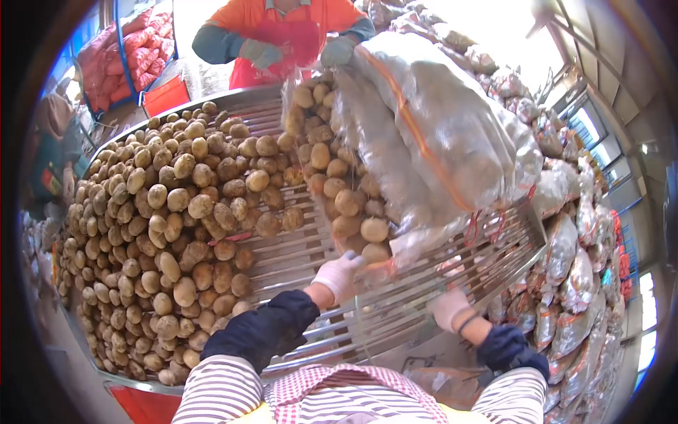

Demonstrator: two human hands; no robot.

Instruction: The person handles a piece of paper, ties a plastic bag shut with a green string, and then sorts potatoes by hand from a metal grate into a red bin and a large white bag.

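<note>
A large clear plastic bag (452, 134) with an orange stripe lies on the slatted metal rack (282, 247). Potatoes (346, 203) fill its side nearest the loose pile. My left hand (339, 278), in a pale glove, is closed at the bag's near lower edge, just below the potatoes. My right hand (450, 309), also gloved, is over the rack's near right part, below the bag's red ties (487, 225). It looks apart from the bag, and its fingers are too blurred to read.
Loose potatoes (162, 226) cover the rack's left side. Across from me, a person in orange has one gloved hand (337, 51) at the bag's far end. Filled bags (565, 261) are stacked at the right, and red sacks (141, 53) stand at the back left.
</note>
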